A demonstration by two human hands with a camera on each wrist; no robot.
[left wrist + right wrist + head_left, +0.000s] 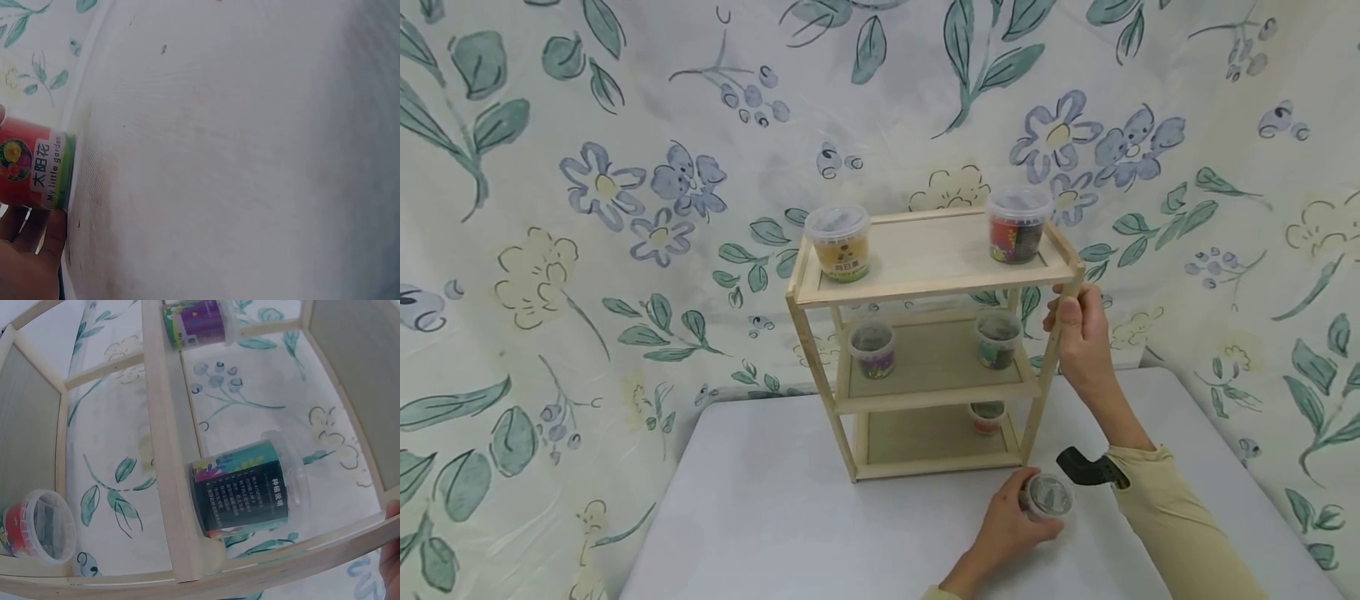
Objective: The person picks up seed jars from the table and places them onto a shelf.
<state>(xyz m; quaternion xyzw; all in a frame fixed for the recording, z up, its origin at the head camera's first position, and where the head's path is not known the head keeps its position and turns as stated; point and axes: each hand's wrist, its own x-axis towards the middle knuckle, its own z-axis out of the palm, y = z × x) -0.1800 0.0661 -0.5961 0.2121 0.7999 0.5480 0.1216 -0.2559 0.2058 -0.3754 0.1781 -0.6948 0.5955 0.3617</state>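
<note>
My left hand [1011, 517] holds a small clear-lidded plastic cup [1048, 497] at the table's front right, fingers and thumb around its sides. The left wrist view shows this cup's red label [28, 164] printed "My little garden", its base right at the white tabletop. With my right hand [1084, 337] I grip the right front post of a three-tier wooden rack [932, 292], just below the top shelf. In the right wrist view, only part of that hand [391, 556] shows at the right edge, beside the wooden frame.
A yellow cup [838, 246] and a red-and-black cup [1018, 229] stand on the top shelf. The middle shelf bears a purple cup [872, 350] and a teal cup [997, 340]. A red cup [987, 417] sits on the bottom shelf. Floral cloth [880, 108] hangs behind the table [760, 508].
</note>
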